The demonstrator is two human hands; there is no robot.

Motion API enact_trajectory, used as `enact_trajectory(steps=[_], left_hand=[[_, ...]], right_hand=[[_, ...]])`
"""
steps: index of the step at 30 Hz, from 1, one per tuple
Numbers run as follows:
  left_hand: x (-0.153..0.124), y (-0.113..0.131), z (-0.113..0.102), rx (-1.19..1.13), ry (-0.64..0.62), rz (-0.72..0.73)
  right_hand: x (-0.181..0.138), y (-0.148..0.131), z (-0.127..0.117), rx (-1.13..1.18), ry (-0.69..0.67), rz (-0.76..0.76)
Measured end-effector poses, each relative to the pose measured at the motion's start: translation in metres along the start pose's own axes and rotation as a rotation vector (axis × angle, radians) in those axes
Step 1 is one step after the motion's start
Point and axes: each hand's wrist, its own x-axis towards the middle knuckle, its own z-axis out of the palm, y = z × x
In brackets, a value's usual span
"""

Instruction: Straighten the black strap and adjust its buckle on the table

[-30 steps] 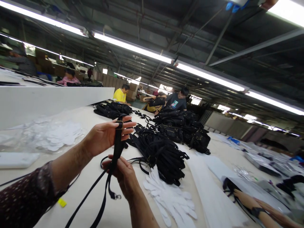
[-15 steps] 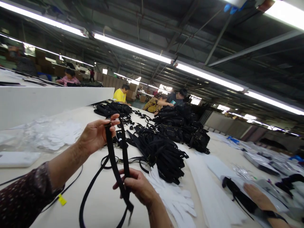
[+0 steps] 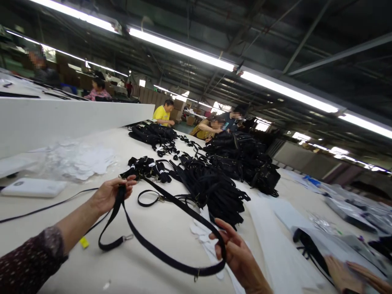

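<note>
Strap [image 3: 185, 267] spread in a wide loop between two hands

Smooth and hard, a white slab with rounded edges [image 3: 35, 188] lies at far left on the pale counter [image 3: 128, 277]. Beside it, crinkled clear plastic [image 3: 82, 159] surrounds thin white pieces. The left hand [image 3: 107, 196] comes next, its fingers pinching the flat black strap near a metal fitting. Below that hand, a short length curls down to a shiny metal clasp [image 3: 128, 237]. From here the strap sweeps rightward above the counter in a broad, smooth curve. Small black bundles with white bands [image 3: 150, 168] sit beyond it, then a matted heap of black straps [image 3: 208, 192]. At the loop's right end, the right hand [image 3: 239, 253] has its fingers curled loosely around the strap, over white cut pieces [image 3: 205, 234]. Farther right, a co-worker's hands [image 3: 339, 269] press on translucent sheeting [image 3: 321, 228].

Half a second ago the hands were closer together, with two narrow strands running between them; now they are well apart, the left lower, and the strap has opened into its rounded loop.
</note>
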Motion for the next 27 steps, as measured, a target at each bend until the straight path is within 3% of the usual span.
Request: enact_trajectory(steps=[5,8,10,13,20,27], left_hand=[[0.009,-0.039,-0.044,0.45,0.093,-0.151],[0.015,-0.053,-0.064,0.747,0.176,-0.164],[0.018,-0.057,-0.071,0.917,0.16,-0.129],[0.022,-0.059,-0.069,1.123,0.058,-0.014],[0.031,-0.083,-0.041,1.448,-0.19,0.254],[0.031,-0.103,-0.033,1.616,-0.298,0.323]], right_hand=[[-0.013,-0.017,-0.007,-0.105,0.21,-0.004],[-0.018,-0.012,-0.01,-0.231,0.3,0.074],[-0.022,-0.002,-0.014,-0.289,0.331,0.125],[-0.029,0.016,-0.017,-0.317,0.36,0.18],[-0.038,0.044,-0.016,-0.412,0.293,0.307],[-0.036,0.062,-0.042,-0.516,0.266,0.328]])
